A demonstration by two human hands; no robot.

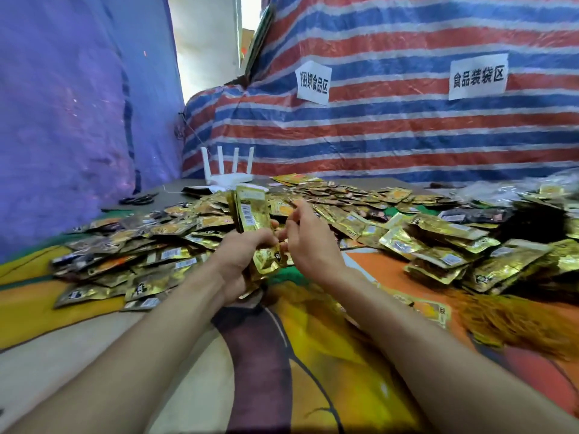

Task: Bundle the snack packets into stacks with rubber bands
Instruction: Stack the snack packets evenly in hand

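Curled round a stack of gold packets [252, 211], the left hand [239, 258] holds it upright above the table, near the middle of my view, with a barcode side turned to the camera. Some packet ends stick out below the fist. The right hand [310, 242] is just beside the stack, on its right. Its thumb and forefinger are drawn close together and almost touch the left fingers. Whether they pinch a rubber band I cannot tell, because nothing thin shows between them.

From this I judge that the step in hand is the binding of this one stack: the packets are gathered and squared, and the band is not yet visible around them. The next move calls for a band stretched wide by the right hand and slipped over the top of the stack. Meanwhile the left grip must not loosen, or the smooth foil will slide apart.

Most of the work remains, I think. Many loose packets [360, 214] lie spread over the coloured cloth [313, 355], left and right of the hands. A brown-orange heap [513, 321] at the right is blurred and may be the bands. Behind stand a white router [227, 175] and dark scissors [138, 199].
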